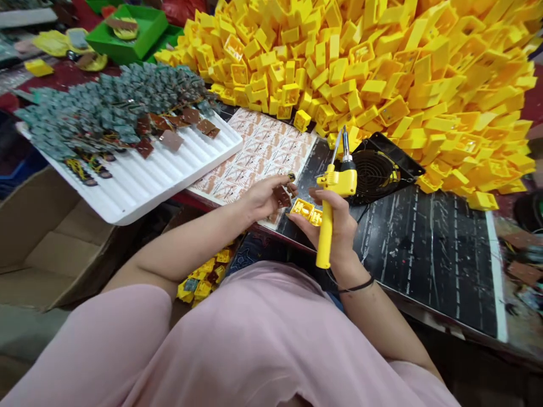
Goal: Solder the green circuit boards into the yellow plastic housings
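My right hand (344,229) is wrapped round the handle of a yellow soldering gun (326,234), whose metal tip points up and away from me. The thumb of that hand also touches an open yellow plastic casing (303,209) with small parts inside, at the table's front edge. Just left of the casing, my left hand (271,195) has its fingers pinched on a small brown circuit board (281,196). Part of the board is hidden by the fingers.
A heap of yellow casings (373,68) fills the back. On the left, a white foam tray (169,169) carries grey-green parts with wires and brown boards. A black fan (377,169) lies behind the gun. An open cardboard box (55,237) stands at lower left.
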The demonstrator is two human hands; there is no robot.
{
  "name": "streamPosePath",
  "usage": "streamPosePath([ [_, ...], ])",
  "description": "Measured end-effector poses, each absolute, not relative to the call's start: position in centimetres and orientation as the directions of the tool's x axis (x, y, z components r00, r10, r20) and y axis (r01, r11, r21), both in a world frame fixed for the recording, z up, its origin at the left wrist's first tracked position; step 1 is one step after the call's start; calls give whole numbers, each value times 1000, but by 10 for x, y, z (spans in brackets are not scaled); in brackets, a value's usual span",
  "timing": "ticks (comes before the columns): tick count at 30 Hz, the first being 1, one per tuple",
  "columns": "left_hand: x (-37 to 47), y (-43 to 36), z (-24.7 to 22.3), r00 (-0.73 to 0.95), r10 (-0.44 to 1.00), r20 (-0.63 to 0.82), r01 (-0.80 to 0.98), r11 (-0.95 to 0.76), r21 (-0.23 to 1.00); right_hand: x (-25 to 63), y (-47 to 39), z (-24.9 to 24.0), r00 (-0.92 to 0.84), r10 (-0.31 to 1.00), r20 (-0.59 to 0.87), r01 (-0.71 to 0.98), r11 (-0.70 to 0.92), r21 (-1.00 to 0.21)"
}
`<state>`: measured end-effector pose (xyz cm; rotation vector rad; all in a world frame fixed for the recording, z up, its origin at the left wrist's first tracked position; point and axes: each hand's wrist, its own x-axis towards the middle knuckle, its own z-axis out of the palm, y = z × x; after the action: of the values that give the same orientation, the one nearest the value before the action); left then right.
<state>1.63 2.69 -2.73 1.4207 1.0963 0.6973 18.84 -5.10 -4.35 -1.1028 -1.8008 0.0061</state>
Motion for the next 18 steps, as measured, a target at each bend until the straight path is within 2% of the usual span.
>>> streamPosePath([
  [3,26,16,-31,340,911,-232,88,214,973,178,-45,-42,-128,687,715,694,577,-430],
  [6,19,15,-28,354,899,-256,31,262,964,178,-40,-40,-91,721,687,695,540,-474],
  [7,11,18,-26,379,892,-246,68,238,969,180,-39,-39,-73,734,675,690,526,-497],
  [9,-9,28,-22,423,887,-185,264,74,962,186,-36,-33,-33,771,636,655,497,-568],
  [10,-20,35,-20,431,891,-139,404,-53,913,189,-35,-31,-8,791,611,624,482,-615],
  [12,-42,48,-18,404,913,-56,670,-254,698,194,-31,-26,42,822,568,549,456,-700],
  [14,-58,58,-19,339,941,-18,845,-296,445,196,-26,-23,74,831,551,495,449,-744],
  [16,-66,62,-21,294,956,-13,928,-283,241,197,-23,-21,91,831,549,487,444,-752],
  [18,-69,60,-23,327,944,37,936,-329,129,196,-22,-21,79,828,555,514,443,-735],
])
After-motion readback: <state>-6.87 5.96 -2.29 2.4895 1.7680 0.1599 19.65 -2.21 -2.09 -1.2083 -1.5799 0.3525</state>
